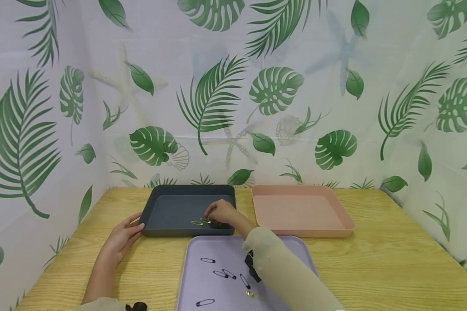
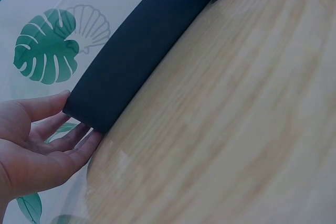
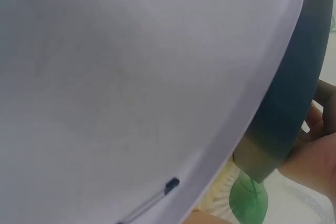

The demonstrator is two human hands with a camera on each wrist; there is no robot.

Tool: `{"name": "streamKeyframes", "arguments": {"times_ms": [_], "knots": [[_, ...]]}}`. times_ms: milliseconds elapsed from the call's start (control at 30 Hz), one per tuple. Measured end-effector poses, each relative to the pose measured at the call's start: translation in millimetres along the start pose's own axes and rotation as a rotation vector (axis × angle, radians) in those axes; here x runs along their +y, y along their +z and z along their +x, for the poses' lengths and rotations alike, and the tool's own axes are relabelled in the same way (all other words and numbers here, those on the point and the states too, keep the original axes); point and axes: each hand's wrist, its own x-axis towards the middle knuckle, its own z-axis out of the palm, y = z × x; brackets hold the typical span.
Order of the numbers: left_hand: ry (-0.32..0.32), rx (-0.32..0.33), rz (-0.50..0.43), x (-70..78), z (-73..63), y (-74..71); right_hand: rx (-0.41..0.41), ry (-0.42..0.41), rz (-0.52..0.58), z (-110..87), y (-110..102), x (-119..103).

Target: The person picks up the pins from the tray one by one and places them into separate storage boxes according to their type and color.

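Note:
My left hand (image 1: 120,237) touches the left front corner of the dark blue-grey tray (image 1: 171,232), fingers fairly straight along its outside. In the left wrist view, the fingertips (image 2: 97,136) rest at the tray's corner. My right hand (image 1: 222,212) reaches over the front wall into that tray, fingers bent down, with a gold safety pin (image 1: 205,220) at its fingertips. A second gold safety pin (image 1: 196,223) lies just left of it on the tray floor. In the right wrist view the tray wall (image 3: 294,87) partly hides the right fingers.
A lavender tray (image 1: 196,246) stands in front, with several black safety pins (image 1: 208,260) and some gold safety pins (image 1: 251,294) on it; the right forearm crosses above. To the right sits a pink tray (image 1: 299,211). A leaf-patterned cloth (image 1: 225,164) hangs behind the wooden table (image 1: 393,259).

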Motion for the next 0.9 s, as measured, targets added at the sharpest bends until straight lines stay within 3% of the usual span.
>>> {"name": "streamKeyframes", "arguments": {"times_ms": [433, 667, 900], "knots": [[0.002, -0.011, 0.005, 5.0, -0.1, 2.4, -0.082, -0.095, 0.092, -26.6, -43, -2], [0.002, -0.006, 0.008, 4.7, -1.4, 1.2, -0.151, -0.106, 0.123, -53.8, -66, 7], [0.004, -0.006, 0.001, 2.6, -2.3, 1.2, -0.185, -0.169, 0.118, -86.6, -82, 26]]}}
